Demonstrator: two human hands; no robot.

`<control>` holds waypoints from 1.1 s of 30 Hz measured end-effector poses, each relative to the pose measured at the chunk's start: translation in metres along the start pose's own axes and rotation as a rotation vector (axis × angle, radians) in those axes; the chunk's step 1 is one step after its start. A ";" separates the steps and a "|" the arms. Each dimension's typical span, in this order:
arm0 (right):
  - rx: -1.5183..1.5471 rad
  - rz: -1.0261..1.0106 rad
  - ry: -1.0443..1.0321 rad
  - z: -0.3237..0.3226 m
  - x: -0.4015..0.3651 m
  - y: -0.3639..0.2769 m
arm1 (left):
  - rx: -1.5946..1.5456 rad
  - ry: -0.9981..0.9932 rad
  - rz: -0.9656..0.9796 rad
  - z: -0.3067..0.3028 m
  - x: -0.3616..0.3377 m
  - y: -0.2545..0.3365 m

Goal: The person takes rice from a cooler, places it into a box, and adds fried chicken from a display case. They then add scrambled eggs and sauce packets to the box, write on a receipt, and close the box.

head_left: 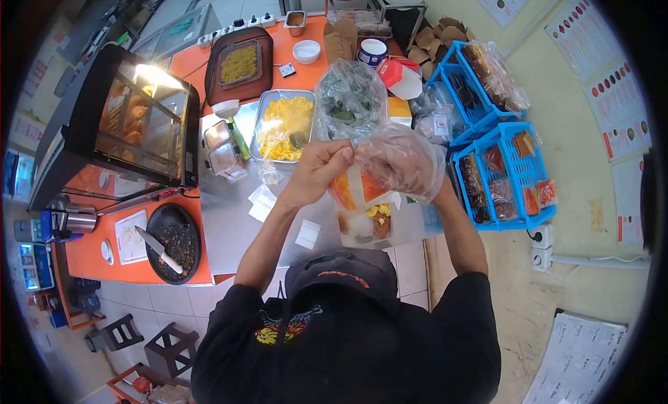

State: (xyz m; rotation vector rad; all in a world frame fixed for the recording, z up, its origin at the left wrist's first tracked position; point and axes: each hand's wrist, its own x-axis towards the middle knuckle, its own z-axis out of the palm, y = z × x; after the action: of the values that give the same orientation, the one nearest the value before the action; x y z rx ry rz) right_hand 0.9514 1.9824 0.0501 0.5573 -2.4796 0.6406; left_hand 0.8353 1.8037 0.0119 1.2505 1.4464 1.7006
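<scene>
My bare left hand point(323, 169) is closed, its thumb and fingers pinched on a clear sauce packet point(374, 184) with orange-red contents. My right hand point(402, 162), inside a loose clear plastic glove, is closed on the same packet from the other side. Part of the packet is hidden behind the fingers. Below the hands is a food portion point(380, 225) with a white mound, yellow egg-like pieces and a brown piece. Just beyond the hands are a metal tray of yellow scrambled egg point(285, 124) and a clear bag of green leaves point(346, 101).
A lit glass warming cabinet point(142, 119) stands at the left. A knife point(161, 252) lies across a black round board point(174, 237). Blue baskets point(511, 171) with packets line the right wall. White paper slips point(307, 233) lie on the metal worktop point(229, 247).
</scene>
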 end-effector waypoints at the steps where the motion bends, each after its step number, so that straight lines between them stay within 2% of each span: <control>1: -0.027 -0.040 0.013 -0.001 -0.002 -0.001 | -0.061 0.004 -0.036 0.000 0.001 0.000; 4: -0.144 -0.093 0.021 -0.008 -0.006 -0.011 | -0.177 0.043 -0.088 0.004 0.002 0.000; 7: -0.069 -0.059 0.149 -0.003 -0.004 -0.009 | -0.158 0.087 -0.070 0.006 0.005 0.001; 10: -0.066 0.038 0.195 -0.001 -0.006 -0.012 | -0.144 0.094 -0.087 0.004 0.008 0.005; 13: 0.020 0.041 0.311 0.001 0.000 -0.016 | -0.089 0.111 -0.074 0.002 0.011 0.009; 16: 0.046 0.190 0.333 0.001 -0.001 -0.021 | -0.081 0.130 -0.098 0.003 0.014 0.014; 22: 0.027 0.288 0.423 -0.003 0.005 -0.034 | -0.057 0.161 -0.071 0.005 0.019 0.016; 27: -0.020 0.253 0.543 0.001 0.001 -0.031 | -0.078 0.163 -0.141 0.003 0.020 0.022; 31: -0.063 0.269 0.651 0.005 0.001 -0.034 | -0.154 0.191 -0.069 0.011 0.023 0.033; 33: -0.052 0.352 0.539 0.000 -0.001 -0.037 | -0.178 0.196 -0.082 0.011 0.023 0.030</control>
State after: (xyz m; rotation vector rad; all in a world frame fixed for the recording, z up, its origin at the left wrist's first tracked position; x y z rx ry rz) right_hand 0.9705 1.9525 0.0614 -0.0800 -2.0770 0.7406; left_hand 0.8407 1.8215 0.0468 0.9395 1.3995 1.8920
